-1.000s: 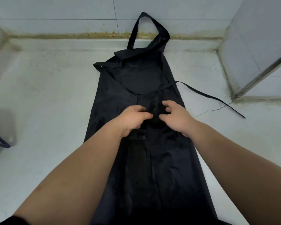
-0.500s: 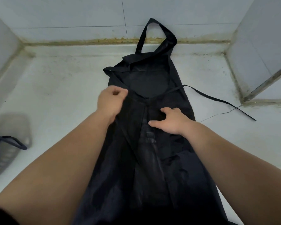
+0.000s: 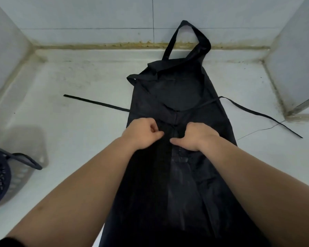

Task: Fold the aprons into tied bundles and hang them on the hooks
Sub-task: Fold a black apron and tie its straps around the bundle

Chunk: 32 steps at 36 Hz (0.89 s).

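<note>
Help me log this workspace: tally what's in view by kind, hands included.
black apron: 1
grey basket: 1 (its dark contents are unclear)
hands: 2, left hand and right hand, both gripping the black apron
Total: 4

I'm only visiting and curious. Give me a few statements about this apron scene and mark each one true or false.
1. The black apron lies lengthwise on the white surface. True.
2. Its neck loop hangs on a hook. False: it leans against the tiled back wall.
3. The left hand and right hand both grip fabric near the apron's middle. True.
4. The waist ties are knotted together. False: the left-side tie lies stretched out on the surface, and the right-side tie trails the other way.
5. A basket stands at the left edge. True.
</note>
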Each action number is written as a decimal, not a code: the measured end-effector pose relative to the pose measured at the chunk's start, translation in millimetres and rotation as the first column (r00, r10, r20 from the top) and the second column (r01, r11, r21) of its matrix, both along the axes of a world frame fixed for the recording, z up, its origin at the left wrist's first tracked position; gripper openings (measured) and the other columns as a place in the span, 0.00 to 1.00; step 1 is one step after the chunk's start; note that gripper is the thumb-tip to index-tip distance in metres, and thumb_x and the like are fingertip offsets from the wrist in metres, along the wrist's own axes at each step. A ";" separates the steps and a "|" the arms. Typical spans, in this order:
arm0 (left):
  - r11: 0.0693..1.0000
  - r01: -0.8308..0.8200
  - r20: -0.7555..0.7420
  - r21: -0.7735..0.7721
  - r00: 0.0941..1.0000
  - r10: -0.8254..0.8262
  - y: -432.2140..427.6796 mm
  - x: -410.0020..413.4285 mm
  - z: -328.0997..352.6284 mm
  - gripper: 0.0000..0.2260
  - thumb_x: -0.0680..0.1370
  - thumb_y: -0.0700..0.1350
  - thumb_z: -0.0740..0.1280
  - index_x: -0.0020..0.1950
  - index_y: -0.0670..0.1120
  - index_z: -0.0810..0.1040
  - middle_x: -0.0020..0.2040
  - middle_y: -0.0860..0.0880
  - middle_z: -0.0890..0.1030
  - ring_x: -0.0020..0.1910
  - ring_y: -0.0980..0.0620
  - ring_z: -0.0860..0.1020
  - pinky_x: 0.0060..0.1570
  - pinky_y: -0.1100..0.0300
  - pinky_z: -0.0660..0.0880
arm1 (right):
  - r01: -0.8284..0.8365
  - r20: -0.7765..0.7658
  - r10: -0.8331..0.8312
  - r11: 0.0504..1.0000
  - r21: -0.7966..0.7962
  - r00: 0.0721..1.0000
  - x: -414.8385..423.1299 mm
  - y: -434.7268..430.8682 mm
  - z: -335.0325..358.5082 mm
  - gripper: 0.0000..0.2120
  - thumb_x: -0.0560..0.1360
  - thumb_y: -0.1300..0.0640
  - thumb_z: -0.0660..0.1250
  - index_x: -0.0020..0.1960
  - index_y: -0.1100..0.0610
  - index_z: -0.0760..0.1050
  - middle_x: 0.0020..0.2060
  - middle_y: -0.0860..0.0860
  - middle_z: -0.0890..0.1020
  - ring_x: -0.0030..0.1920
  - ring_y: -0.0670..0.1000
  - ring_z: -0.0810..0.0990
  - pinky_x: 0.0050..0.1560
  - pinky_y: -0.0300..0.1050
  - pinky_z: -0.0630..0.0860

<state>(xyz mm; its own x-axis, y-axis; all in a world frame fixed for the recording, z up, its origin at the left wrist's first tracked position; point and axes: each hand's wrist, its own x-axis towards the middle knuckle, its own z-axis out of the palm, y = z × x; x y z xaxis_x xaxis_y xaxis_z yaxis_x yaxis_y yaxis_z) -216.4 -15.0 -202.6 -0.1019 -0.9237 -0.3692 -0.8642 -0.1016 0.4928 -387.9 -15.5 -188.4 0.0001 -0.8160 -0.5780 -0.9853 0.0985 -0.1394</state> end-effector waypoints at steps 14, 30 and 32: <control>0.986 0.111 0.284 0.122 0.948 -0.141 12.0 -29.4 -5.9 0.24 0.70 0.65 0.67 0.55 0.48 0.75 0.55 0.47 0.74 0.56 0.45 0.74 0.55 0.48 0.73 | 0.011 0.180 0.009 0.994 -0.112 0.984 8.2 -19.8 -14.2 0.16 0.80 0.56 0.55 0.35 0.60 0.65 0.38 0.56 0.73 0.42 0.55 0.72 0.41 0.42 0.65; 0.968 -0.247 -0.331 0.052 0.910 0.250 13.5 -38.6 -6.7 0.08 0.79 0.48 0.63 0.48 0.43 0.76 0.43 0.48 0.79 0.46 0.44 0.80 0.49 0.49 0.79 | -0.012 0.378 0.070 0.988 -0.153 0.923 -11.2 14.7 -19.3 0.25 0.78 0.58 0.63 0.74 0.58 0.63 0.71 0.55 0.68 0.71 0.53 0.66 0.68 0.39 0.60; 0.974 -0.224 -0.353 0.028 0.910 0.220 16.8 -40.9 -8.6 0.09 0.80 0.49 0.63 0.50 0.45 0.78 0.46 0.48 0.80 0.48 0.46 0.80 0.53 0.48 0.78 | -0.119 0.255 0.155 0.981 -0.153 0.955 -17.0 23.8 -22.8 0.27 0.79 0.53 0.60 0.76 0.55 0.57 0.75 0.53 0.60 0.74 0.53 0.59 0.73 0.46 0.57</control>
